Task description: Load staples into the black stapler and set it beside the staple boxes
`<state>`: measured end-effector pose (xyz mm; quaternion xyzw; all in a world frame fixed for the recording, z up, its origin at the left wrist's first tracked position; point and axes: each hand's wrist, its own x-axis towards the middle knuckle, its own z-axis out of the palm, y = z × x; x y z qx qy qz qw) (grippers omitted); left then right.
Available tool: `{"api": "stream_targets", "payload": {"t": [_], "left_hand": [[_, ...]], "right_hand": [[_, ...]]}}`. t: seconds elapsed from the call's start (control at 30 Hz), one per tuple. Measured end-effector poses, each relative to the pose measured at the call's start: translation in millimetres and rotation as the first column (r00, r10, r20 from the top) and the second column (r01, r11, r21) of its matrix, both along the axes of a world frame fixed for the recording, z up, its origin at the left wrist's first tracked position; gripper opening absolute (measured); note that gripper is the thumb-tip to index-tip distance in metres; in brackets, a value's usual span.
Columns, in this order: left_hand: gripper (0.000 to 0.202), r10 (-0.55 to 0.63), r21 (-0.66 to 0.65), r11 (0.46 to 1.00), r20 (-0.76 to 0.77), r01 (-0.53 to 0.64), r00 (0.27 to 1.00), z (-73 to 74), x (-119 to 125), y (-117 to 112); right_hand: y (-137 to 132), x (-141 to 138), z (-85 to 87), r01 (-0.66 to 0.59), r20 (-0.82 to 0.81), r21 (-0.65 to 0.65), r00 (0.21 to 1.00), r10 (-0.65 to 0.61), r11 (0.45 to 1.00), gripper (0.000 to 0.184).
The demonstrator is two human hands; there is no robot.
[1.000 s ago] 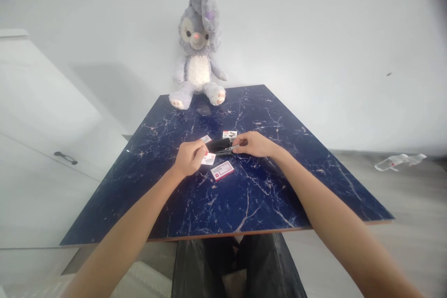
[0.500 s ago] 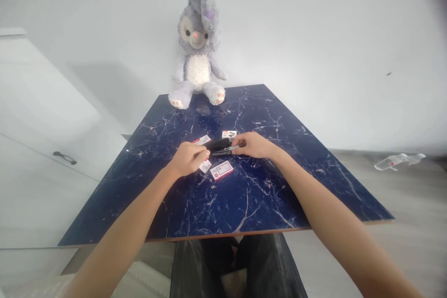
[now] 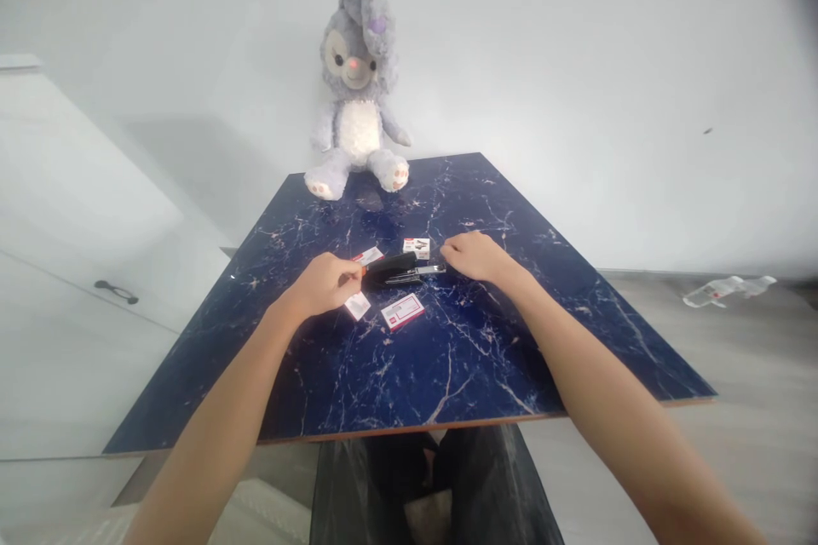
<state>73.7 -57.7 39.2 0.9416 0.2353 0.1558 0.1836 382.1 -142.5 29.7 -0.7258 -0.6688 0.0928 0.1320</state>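
A black stapler (image 3: 391,266) lies over the blue marbled table, its top arm raised and a metal tray jutting out to the right. My left hand (image 3: 325,283) is closed on its left end, and a small orange patch shows by the fingertips. Just right of the metal tray, my right hand (image 3: 476,255) is apart from the stapler with its fingers curled in. Whether anything is inside those fingers is hidden. A small white box with a stapler picture (image 3: 417,248) stands behind the stapler. In front lies a white and red card-like box (image 3: 402,311).
Another white and red packet (image 3: 369,255) lies behind the stapler, and a white piece (image 3: 357,306) sits beside my left hand. A grey plush rabbit (image 3: 359,128) sits at the back of the table (image 3: 511,341). Clear plastic (image 3: 725,291) lies on the floor at right.
My right hand has let go of the stapler's front part and drawn back to the right. My left hand has shifted slightly left, still on the stapler. More of the metal tray shows.
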Motion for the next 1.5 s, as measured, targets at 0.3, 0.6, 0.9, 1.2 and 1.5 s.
{"api": "stream_targets", "payload": {"t": [0.3, 0.6, 0.9, 1.2, 1.5], "left_hand": [[0.021, 0.063, -0.172, 0.984, 0.035, -0.056, 0.997, 2.1, 0.9, 0.6], [0.023, 0.074, -0.114, 0.991, 0.049, -0.068, 0.996, -3.2, 3.3, -2.1], [0.021, 0.155, -0.007, 0.988, 0.127, -0.155, 0.98, -8.4, 4.7, 7.1], [0.03, 0.152, -0.172, 0.976, 0.081, -0.136, 0.985, -7.9, -0.8, 12.2], [0.029, 0.167, -0.186, 0.971, 0.091, -0.148, 0.982, -12.2, -0.1, 13.8]], "right_hand": [[-1.1, 8.8, -1.0, -0.058, 0.005, -0.084, 0.998, 0.058, 0.995, 0.03], [3.4, 18.8, -5.6, -0.126, -0.116, -0.107, 0.987, 0.113, 0.986, 0.024], [-1.3, 18.2, -1.5, -0.181, -0.226, -0.128, 0.963, 0.149, 0.975, 0.02], [2.1, 10.1, -9.5, -0.156, -0.188, -0.095, 0.973, 0.136, 0.983, 0.032], [5.3, -0.3, -21.7, -0.126, -0.1, -0.015, 0.987, 0.124, 0.992, 0.036]]}}
